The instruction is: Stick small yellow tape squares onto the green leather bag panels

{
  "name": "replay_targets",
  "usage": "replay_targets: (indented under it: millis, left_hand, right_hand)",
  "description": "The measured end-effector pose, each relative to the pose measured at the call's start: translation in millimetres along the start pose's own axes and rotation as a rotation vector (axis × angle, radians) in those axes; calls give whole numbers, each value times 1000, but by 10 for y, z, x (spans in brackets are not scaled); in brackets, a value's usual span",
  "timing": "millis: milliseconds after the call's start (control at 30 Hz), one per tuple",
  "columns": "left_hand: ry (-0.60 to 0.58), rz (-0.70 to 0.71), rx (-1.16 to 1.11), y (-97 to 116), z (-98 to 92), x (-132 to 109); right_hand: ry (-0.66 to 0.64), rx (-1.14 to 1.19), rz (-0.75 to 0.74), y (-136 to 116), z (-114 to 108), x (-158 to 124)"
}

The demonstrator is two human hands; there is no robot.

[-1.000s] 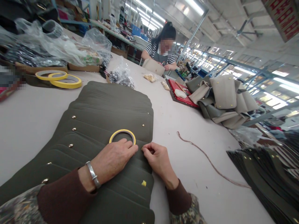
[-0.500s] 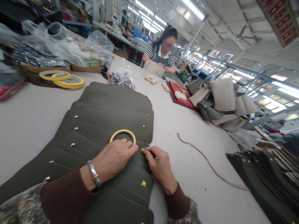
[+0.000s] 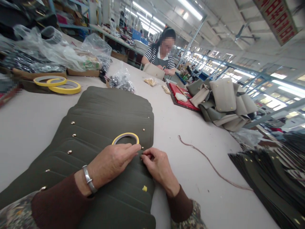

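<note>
Overlapping dark olive-green panels [image 3: 114, 105] lie in a fanned stack on the table before me, with gold studs [image 3: 69, 152] along both sides. My left hand [image 3: 111, 160] rests over the stack, closed on a roll of yellow tape [image 3: 126, 136] that stands out behind the fingers. Just to its right, my right hand [image 3: 158, 163] pinches at the panels' right edge, close to a small gold stud [image 3: 142, 148]. Whatever is between those fingertips is hidden. A small piece of yellow tape [image 3: 144, 188] sticks to a panel lower down.
Two more tape rolls [image 3: 64, 86] lie at left, near plastic bags [image 3: 54, 51]. A brown cord [image 3: 209, 165] crosses the table at right. Beyond it are piled bag pieces [image 3: 222, 95], a red tray [image 3: 178, 95] and stacked dark panels [image 3: 259, 184]. Opposite, a co-worker handles a beige piece [image 3: 153, 70].
The yellow tape bit at my right fingertips no longer shows, and a gold stud is visible beside them. My left fingers have straightened somewhat. The view has shifted slightly.
</note>
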State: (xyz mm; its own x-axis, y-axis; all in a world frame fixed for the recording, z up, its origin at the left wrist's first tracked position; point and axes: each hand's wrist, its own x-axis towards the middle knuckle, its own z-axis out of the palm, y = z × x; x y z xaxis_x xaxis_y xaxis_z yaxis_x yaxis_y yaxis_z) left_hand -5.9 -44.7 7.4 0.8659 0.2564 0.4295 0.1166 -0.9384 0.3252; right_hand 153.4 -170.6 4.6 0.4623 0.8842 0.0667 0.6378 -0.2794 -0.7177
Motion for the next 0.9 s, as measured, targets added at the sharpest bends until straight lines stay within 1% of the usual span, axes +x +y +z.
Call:
replay_targets:
  millis: [100, 167, 267, 333, 467, 567, 633, 667, 800, 867, 900]
  left_hand:
    - [67, 34, -13, 9, 30, -25]
    - [73, 33, 5, 29, 43, -31]
    - [74, 20, 23, 56, 53, -29]
    - [64, 14, 21, 68, 52, -24]
    - [-15, -26, 1, 82, 30, -6]
    - [-68, -67, -21, 84, 7, 7]
    - [-68, -85, -32, 82, 2, 9]
    - [-52, -86, -34, 83, 4, 7]
    - [63, -38, -36, 120, 26, -15]
    - [105, -5, -26, 150, 33, -21]
    - [104, 3, -8, 159, 33, -18]
  right_hand:
    - [95, 238, -110, -8, 2, 7]
    - [119, 287, -222, -49, -3, 2]
    - [117, 228, -382, -113, -4, -20]
    - [127, 180, -444, -125, 8, -32]
    - [197, 19, -486, -85, 55, -41]
    - [248, -59, -481, -85, 79, -44]
    - [258, -22, -420, -125, 92, -48]
    - [250, 31, -356, -152, 100, -48]
    - [138, 427, 32, -213, 137, -10]
    - [109, 590, 188, -172, 131, 45]
    - [110, 635, 243, -134, 115, 77]
